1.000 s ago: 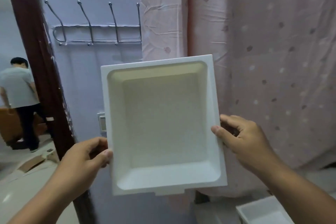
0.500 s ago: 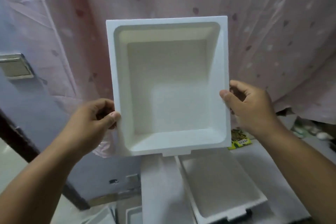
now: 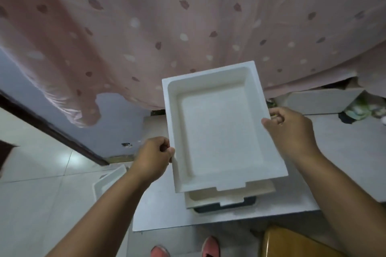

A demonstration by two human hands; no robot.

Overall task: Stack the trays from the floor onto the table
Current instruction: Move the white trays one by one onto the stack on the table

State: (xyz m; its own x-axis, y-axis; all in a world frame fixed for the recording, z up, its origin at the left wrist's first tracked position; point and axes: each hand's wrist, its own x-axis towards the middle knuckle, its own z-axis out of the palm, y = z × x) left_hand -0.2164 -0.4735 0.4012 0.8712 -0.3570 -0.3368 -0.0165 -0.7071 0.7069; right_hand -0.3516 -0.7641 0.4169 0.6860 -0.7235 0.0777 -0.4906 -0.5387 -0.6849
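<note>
I hold a white foam tray (image 3: 219, 129) with both hands, hollow side up, just above the low grey table (image 3: 163, 210). My left hand (image 3: 153, 157) grips its left rim and my right hand (image 3: 290, 129) grips its right rim. Directly below it a second white tray (image 3: 208, 197) lies on the table on top of a dark tray (image 3: 227, 207); only their near edges show. Another white tray (image 3: 108, 179) lies on the tiled floor to the left of the table, partly hidden by my left forearm.
A pink dotted curtain (image 3: 188, 27) hangs behind the table. A grey box (image 3: 319, 100) and small clutter sit at the far right. A wooden stool (image 3: 292, 242) stands at the bottom right, next to my pink shoes (image 3: 210, 247). A dark door frame (image 3: 52, 129) runs along the left.
The view has tilted down from the wall to the table. The held tray has come down from an upright tilt to nearly flat, right over the trays on the table.
</note>
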